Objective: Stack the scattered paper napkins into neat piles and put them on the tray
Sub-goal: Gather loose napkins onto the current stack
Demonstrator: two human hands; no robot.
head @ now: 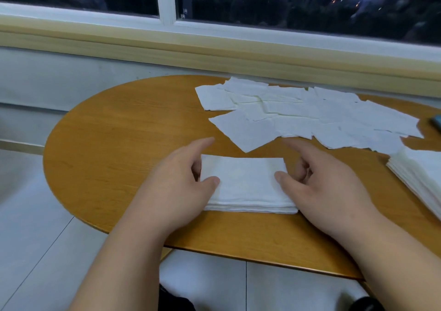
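Spreading across the frame, the oval wooden worktop (114, 143) stands under a window, and everything of the task lies on its right half. Toward the far edge, the scattered napkins (298, 117) overlap loosely at odd angles, not yet gathered. At the right edge, a thick side pile (420, 174) lies squared and partly out of view; it looks set aside so that the middle stays free for stacking. No tray can be made out, so whether that pile rests on one is unclear.

Close to the near edge lies the working pile (245, 184), several layers deep with fairly even sides. The left grip (176, 181) and the right grip (327, 179) flank it, each closed on a short side: thumb pressed on top, the lower fingers curled in against the edge, forefinger pointing ahead. Holding from both sides probably serves to square the sheets and keep them from sliding apart.

A small dark object (436, 121) shows at the far right edge, too cropped to identify.
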